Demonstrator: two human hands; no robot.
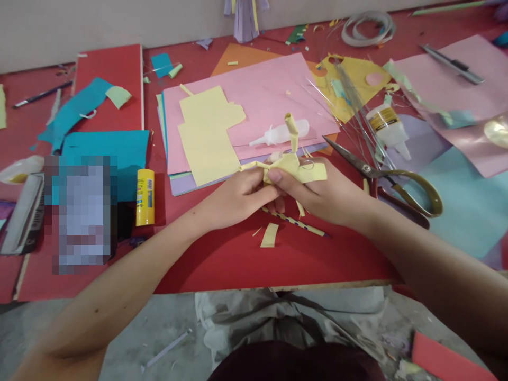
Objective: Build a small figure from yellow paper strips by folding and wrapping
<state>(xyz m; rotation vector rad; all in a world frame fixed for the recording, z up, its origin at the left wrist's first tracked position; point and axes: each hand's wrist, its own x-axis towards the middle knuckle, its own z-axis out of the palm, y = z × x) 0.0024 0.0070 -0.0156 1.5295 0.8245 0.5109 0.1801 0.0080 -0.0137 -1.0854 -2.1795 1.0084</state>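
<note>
My left hand [234, 198] and my right hand [321, 193] meet over the red table [238, 259], both pinched on a small folded piece of pale yellow paper [297, 166]. One curled strip of that paper sticks up from it. Just under my hands lies a striped stick [301, 225], with a small yellow paper scrap [270, 235] beside it. A cut yellow sheet [208, 135] lies on a pink sheet [262, 100] right behind my hands, next to a small white glue bottle [280, 133].
Large scissors [389, 177] lie right of my right hand. A yellow glue stick [145, 197] stands to the left beside teal paper [107, 153]. A second glue bottle [387, 127], pink and blue sheets and a tape roll [367, 26] lie at the right and back.
</note>
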